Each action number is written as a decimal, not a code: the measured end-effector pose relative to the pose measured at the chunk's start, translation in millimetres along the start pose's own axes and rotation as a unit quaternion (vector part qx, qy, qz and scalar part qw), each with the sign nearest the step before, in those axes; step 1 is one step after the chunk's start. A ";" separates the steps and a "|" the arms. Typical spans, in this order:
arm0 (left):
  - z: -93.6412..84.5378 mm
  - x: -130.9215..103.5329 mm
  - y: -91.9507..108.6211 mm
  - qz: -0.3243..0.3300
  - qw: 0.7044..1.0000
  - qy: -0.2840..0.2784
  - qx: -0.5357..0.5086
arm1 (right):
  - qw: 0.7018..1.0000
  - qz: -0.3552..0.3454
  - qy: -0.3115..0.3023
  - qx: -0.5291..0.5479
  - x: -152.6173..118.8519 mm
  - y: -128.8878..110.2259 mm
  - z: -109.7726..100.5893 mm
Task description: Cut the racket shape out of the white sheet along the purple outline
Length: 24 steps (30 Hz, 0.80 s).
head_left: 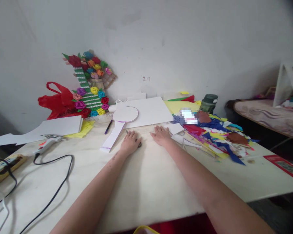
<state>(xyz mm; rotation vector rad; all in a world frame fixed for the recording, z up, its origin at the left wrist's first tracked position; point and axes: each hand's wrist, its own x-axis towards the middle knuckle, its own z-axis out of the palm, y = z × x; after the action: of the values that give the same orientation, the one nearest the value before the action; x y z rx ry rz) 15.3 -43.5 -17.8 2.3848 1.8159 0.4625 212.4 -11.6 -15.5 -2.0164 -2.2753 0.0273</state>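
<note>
My left hand [130,142] lies palm down on the table with its fingers apart, over a small dark object, perhaps scissors, that shows only in part. My right hand [161,135] rests flat, fingers spread, just in front of a large white sheet [151,112] and beside a small white paper piece [175,128]. A white paper disc [125,114] with a purple outline overlaps the sheet's left side. Below the disc a white strip [113,136] reaches toward the front left. A dark pen [108,127] lies left of the strip.
Paper flowers [90,97] and a red bag [57,100] stand at the back left. A glue gun [47,144], black cable [69,169] and power strip [8,167] lie left. Colourful scraps [217,136], a blurred phone [189,116] and a green jar [208,103] are right.
</note>
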 end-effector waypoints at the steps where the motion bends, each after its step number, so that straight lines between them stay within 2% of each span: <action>1: -0.1 -0.5 0.5 0.004 1.000 0.006 -0.003 | 1.000 0.008 -0.002 -0.003 -1.4 5.1 -0.8; 4: -1.8 -3.0 3.4 0.008 1.000 0.018 -0.013 | 0.999 0.045 0.005 -0.010 -6.3 19.0 -2.7; 8: -4.9 -6.7 8.7 0.000 1.000 0.016 -0.016 | 0.996 0.072 0.058 -0.016 -12.0 25.7 -5.2; 11: -4.5 -7.7 10.6 -0.002 0.999 0.033 -0.009 | 0.993 0.034 0.113 -0.025 -10.7 19.2 -8.4; 13: -3.0 -7.7 10.6 -0.001 0.999 0.048 -0.004 | 0.992 -0.004 0.128 -0.022 -5.5 11.4 -10.6; 16: -0.9 -7.3 9.2 0.000 0.998 0.063 0.004 | 0.995 -0.026 0.096 -0.002 6.6 -0.6 -11.6; 20: 0.6 -6.3 6.4 0.001 0.998 0.063 -0.003 | 0.999 -0.007 0.037 0.011 21.2 -10.9 -7.3; 24: 1.0 -4.6 4.9 0.013 0.998 0.055 -0.013 | 0.999 0.010 0.033 0.011 29.4 -15.1 -2.3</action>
<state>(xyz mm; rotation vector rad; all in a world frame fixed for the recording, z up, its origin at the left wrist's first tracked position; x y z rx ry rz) 19.0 -49.2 -18.3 2.4131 1.8121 0.6297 194.2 15.5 -10.1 -1.9982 -2.2071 -0.0125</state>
